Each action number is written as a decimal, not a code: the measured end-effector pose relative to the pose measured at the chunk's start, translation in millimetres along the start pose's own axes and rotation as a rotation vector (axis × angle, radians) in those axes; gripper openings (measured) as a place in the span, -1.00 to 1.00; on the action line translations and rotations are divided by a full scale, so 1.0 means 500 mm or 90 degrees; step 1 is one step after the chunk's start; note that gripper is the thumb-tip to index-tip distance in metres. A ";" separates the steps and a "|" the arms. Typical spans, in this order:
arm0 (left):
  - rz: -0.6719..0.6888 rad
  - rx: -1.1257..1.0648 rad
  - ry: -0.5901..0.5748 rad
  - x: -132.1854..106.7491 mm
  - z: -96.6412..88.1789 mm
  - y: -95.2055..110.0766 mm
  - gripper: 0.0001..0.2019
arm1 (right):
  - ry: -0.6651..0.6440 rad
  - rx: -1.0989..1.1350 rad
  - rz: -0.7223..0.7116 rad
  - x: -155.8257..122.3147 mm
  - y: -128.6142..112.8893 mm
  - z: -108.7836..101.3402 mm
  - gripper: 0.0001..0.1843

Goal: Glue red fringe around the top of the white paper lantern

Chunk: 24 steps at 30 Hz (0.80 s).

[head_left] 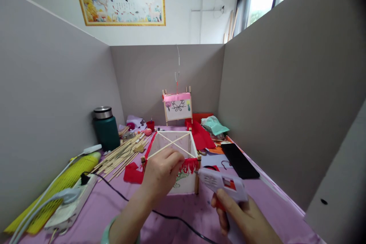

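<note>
A box-shaped lantern [185,187] with white panels and a wooden stick frame stands on the purple cloth in front of me. Two sticks cross over its open top. Red fringe trim [190,165] runs along the upper front edge. My left hand [166,164] pinches at this trim, fingers closed, and covers much of the front panel. In my right hand [237,213] is a pale hot glue gun [221,183], gripped by its handle. The gun's nozzle points left, close to the lantern's front right corner post; I cannot tell whether it touches.
Left stand a power strip [68,204], a yellow mesh-wrapped item [54,190], bamboo sticks [122,154] and a dark green bottle [105,131]. A black phone [239,161] lies right. Behind are a finished-looking small lantern [177,108] and red cloth [200,135]. Grey partitions [168,72] enclose the table.
</note>
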<state>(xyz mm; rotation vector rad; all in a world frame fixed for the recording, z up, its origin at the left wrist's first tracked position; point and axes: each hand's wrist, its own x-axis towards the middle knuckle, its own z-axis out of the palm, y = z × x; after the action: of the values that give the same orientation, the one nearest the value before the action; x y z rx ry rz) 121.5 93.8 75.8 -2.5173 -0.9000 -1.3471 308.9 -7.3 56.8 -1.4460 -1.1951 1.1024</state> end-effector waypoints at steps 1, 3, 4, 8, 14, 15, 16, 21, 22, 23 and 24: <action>0.001 0.001 -0.004 0.000 0.000 -0.001 -0.84 | -0.002 0.003 -0.002 0.000 0.002 0.000 -0.41; 0.005 0.000 -0.010 0.001 0.000 -0.002 -0.85 | -0.011 0.011 -0.009 0.001 0.008 -0.002 -0.41; 0.007 -0.001 -0.009 0.002 -0.001 -0.002 -0.85 | -0.016 0.014 -0.012 0.002 0.012 -0.003 -0.40; 0.011 -0.012 -0.012 0.003 0.000 -0.004 -0.85 | -0.032 0.015 -0.029 0.002 0.023 -0.006 -0.40; 0.010 -0.021 -0.028 0.003 0.001 -0.009 -0.83 | -0.022 0.009 -0.033 -0.002 0.022 -0.004 -0.40; 0.009 -0.021 -0.032 0.003 0.001 -0.009 -0.83 | -0.020 0.012 -0.034 -0.003 0.022 -0.004 -0.40; 0.007 -0.021 -0.038 0.003 0.000 -0.010 -0.83 | -0.017 0.015 -0.036 -0.003 0.022 -0.003 -0.39; -0.001 -0.026 -0.077 0.008 -0.004 -0.008 -0.80 | -0.004 0.000 -0.041 -0.005 0.016 -0.003 -0.38; -0.004 -0.029 -0.085 0.009 -0.006 -0.007 -0.79 | -0.001 -0.005 -0.043 -0.005 0.014 -0.004 -0.38; -0.007 -0.032 -0.091 0.010 -0.007 -0.007 -0.79 | 0.001 -0.010 -0.046 -0.006 0.012 -0.005 -0.38; -0.012 -0.037 -0.097 0.011 -0.009 -0.006 -0.79 | 0.002 -0.014 -0.050 -0.007 0.010 -0.005 -0.38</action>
<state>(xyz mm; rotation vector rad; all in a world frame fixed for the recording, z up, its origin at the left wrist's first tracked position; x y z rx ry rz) 118.9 97.0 82.6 -2.6920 -0.9283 -1.2167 311.9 -11.3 52.7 -1.4054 -1.2553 1.0355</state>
